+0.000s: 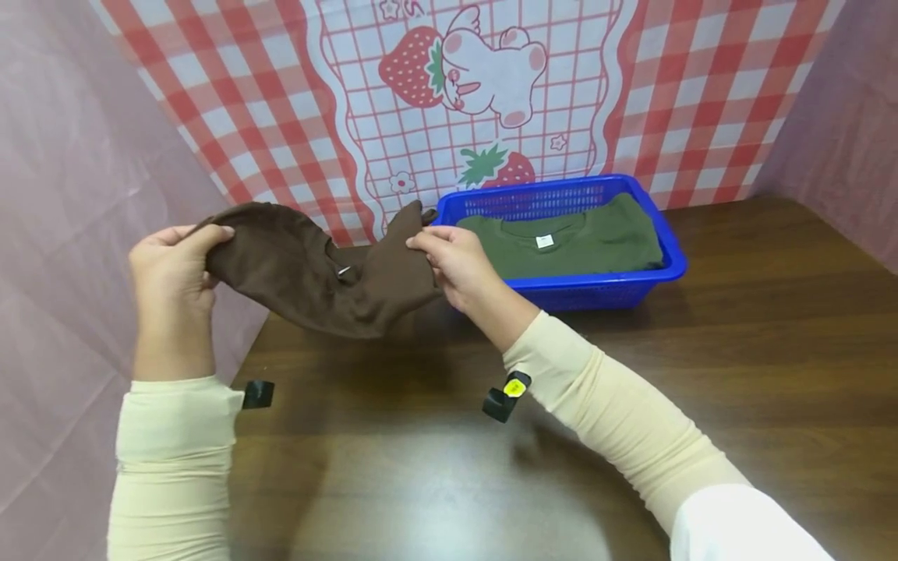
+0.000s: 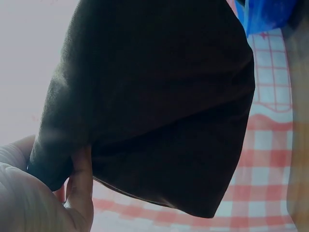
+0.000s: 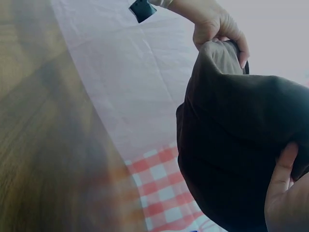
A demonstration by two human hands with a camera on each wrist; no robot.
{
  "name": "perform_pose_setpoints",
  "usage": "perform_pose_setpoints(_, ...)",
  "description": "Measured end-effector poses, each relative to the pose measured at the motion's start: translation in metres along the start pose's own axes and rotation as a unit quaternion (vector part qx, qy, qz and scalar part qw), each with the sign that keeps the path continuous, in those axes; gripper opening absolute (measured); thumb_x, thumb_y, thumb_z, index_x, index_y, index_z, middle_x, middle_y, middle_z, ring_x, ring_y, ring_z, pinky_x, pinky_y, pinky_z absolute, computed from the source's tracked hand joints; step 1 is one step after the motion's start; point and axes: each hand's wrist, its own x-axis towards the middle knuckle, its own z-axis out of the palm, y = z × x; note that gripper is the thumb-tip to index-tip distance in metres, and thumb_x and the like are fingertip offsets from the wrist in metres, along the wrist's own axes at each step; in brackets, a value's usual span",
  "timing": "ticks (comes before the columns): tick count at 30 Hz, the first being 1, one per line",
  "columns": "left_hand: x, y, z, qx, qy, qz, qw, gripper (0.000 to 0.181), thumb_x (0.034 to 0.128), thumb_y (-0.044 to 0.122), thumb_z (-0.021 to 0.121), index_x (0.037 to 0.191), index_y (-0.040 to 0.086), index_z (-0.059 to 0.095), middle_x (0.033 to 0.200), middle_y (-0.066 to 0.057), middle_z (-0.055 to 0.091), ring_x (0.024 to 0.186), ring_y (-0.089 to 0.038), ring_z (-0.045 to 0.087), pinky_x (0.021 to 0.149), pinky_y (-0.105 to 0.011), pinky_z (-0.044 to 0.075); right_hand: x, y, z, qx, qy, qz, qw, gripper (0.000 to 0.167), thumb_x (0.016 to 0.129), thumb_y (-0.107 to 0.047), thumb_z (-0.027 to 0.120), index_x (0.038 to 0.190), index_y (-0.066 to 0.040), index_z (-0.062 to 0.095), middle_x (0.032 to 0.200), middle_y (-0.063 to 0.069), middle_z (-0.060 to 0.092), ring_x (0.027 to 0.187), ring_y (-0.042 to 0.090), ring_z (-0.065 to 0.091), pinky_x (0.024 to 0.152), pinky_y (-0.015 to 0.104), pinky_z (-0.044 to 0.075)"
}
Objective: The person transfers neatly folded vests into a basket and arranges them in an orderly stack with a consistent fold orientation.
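Observation:
A brown shirt (image 1: 302, 265) hangs in the air between both hands, sagging in the middle, with a small pale label near its neck opening. At its left end, my left hand (image 1: 171, 269) pinches the cloth between thumb and fingers. My right hand (image 1: 463, 269) grips the other end, close to the basket's left edge. In the left wrist view the dark cloth (image 2: 159, 96) covers most of the frame and hides part of the fingers. A folded dark green T-shirt (image 1: 596, 241) with a white neck label lies in the blue plastic basket (image 1: 596, 292).
The basket stands at the back of the brown wooden table (image 1: 421, 452). Behind it hangs a red-and-white checked cloth (image 1: 701, 93) with strawberry pictures. Pinkish sheeting (image 1: 63, 234) borders the left side, and more of it hangs at the right.

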Motion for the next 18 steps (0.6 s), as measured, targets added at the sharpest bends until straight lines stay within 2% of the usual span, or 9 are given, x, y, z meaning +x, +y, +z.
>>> perform_pose_setpoints(5, -0.009, -0.001, 0.012, 0.006, -0.011, 0.021, 0.9997, 0.023, 0.0692, -0.018, 0.074, 0.060, 0.002, 0.066, 0.057, -0.002, 0.061, 0.043, -0.009, 0.054, 0.032, -0.019, 0.038, -0.002, -0.005, -0.009, -0.011, 0.006, -0.012, 0.9998, 0.012, 0.085, 0.005, 0.061, 0.082, -0.006, 0.063, 0.049, -0.008, 0.037, 0.042, 0.001, 0.032, 0.038, 0.014, 0.030)
perform_pose_setpoints(14, -0.022, -0.003, 0.030, 0.027, -0.022, 0.040, 0.9986, 0.020, 0.0686, -0.014, 0.076, 0.063, 0.002, 0.066, 0.058, -0.001, 0.061, 0.048, -0.009, 0.060, 0.038, -0.021, 0.047, -0.010, -0.011, -0.025, -0.015, 0.007, -0.013, 0.9998, 0.011, 0.086, 0.004, 0.060, 0.089, -0.005, 0.063, 0.048, -0.008, 0.037, 0.042, 0.002, 0.034, 0.039, 0.015, 0.036)
perform_pose_setpoints(18, -0.026, -0.004, 0.034, 0.018, -0.025, 0.041, 0.9987, 0.020, 0.0678, -0.014, 0.078, 0.063, 0.001, 0.066, 0.060, -0.003, 0.062, 0.050, -0.010, 0.062, 0.040, -0.022, 0.050, -0.014, -0.014, -0.032, -0.026, 0.003, -0.024, 0.9994, 0.012, 0.086, 0.003, 0.061, 0.083, -0.007, 0.066, 0.048, -0.008, 0.038, 0.042, 0.002, 0.033, 0.039, 0.015, 0.034)
